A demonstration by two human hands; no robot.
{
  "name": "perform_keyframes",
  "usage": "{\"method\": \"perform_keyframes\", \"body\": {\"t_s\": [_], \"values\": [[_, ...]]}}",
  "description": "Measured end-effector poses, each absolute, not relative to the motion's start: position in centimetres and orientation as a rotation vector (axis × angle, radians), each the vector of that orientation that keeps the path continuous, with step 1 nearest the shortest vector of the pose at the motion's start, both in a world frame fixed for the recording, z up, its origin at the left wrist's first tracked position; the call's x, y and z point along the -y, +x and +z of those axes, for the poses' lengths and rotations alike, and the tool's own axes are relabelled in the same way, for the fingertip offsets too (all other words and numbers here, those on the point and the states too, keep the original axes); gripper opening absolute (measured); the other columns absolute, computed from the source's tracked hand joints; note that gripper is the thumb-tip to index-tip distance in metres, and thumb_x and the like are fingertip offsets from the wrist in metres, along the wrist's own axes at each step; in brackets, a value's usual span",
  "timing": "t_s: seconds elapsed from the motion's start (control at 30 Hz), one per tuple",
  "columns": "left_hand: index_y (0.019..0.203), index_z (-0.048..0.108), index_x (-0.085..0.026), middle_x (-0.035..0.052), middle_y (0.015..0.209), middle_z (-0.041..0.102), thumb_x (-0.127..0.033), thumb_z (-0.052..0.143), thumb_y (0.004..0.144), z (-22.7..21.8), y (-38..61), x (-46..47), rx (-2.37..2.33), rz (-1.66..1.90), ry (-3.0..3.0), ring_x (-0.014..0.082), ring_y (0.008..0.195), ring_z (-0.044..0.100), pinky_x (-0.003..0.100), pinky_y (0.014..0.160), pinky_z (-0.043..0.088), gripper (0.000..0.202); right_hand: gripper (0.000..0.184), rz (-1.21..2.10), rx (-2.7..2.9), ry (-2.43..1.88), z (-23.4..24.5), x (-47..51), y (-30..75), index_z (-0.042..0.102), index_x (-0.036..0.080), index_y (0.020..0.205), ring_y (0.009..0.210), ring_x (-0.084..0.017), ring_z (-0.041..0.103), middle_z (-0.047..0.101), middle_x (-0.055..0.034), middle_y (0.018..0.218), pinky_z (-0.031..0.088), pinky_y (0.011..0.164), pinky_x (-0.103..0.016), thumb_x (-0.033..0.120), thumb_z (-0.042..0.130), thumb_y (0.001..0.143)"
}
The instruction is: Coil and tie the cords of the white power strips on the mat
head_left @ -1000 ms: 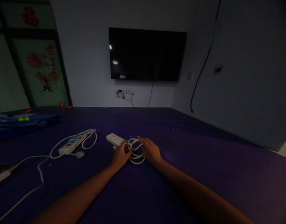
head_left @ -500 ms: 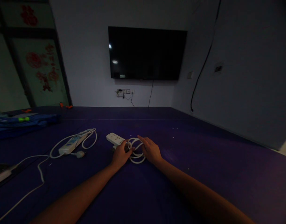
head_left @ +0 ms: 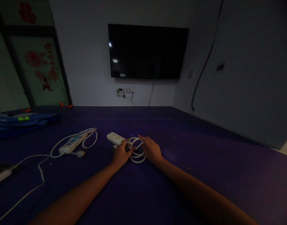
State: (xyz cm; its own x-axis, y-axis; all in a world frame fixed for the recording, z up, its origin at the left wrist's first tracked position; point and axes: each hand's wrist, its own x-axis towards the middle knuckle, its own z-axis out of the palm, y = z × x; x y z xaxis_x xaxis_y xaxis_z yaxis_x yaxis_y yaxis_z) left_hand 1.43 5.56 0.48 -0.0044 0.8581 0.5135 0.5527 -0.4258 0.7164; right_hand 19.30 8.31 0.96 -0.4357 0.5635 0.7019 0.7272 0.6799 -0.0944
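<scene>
A white power strip (head_left: 115,138) lies on the dark purple surface in front of me. Its white cord (head_left: 138,161) is gathered in several loose loops at the strip's near right end. My left hand (head_left: 121,154) grips the left side of the coil, thumb over the loops, and partly covers the strip's end. Across from it, my right hand (head_left: 152,150) holds the coil's right side, with the index finger reaching over the top; its thumb is hidden. A plug, partly hidden, shows beside my left hand.
Left of my hands lies a second white power strip (head_left: 73,143) with a looped cord and plug (head_left: 81,153). Another white strip (head_left: 1,177) sits at the left edge. Folded blue cloth (head_left: 40,119) lies farther back. A television (head_left: 148,51) hangs on the far wall.
Both hands keep nearly the same hold on the coiled cord. The whole view has shifted very slightly.
</scene>
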Motion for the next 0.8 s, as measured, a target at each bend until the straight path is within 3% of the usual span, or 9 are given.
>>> {"method": "perform_keyframes", "body": {"t_s": [0.8], "values": [[0.110, 0.051, -0.018, 0.0067, 0.090, 0.068, -0.039, 0.058, 0.073, 0.33, 1.28, -5.74, -1.431, 1.399, 1.964, 0.0209, 0.082, 0.064, 0.032, 0.074, 0.048, 0.043, 0.049, -0.292, 2.155, -0.998, 1.22, -8.04, 19.18, 0.037, 0.022, 0.130, 0.087, -0.017, 0.052, 0.057, -0.0056, 0.094, 0.045, 0.077, -0.029, 0.011, 0.038, 0.082]]}}
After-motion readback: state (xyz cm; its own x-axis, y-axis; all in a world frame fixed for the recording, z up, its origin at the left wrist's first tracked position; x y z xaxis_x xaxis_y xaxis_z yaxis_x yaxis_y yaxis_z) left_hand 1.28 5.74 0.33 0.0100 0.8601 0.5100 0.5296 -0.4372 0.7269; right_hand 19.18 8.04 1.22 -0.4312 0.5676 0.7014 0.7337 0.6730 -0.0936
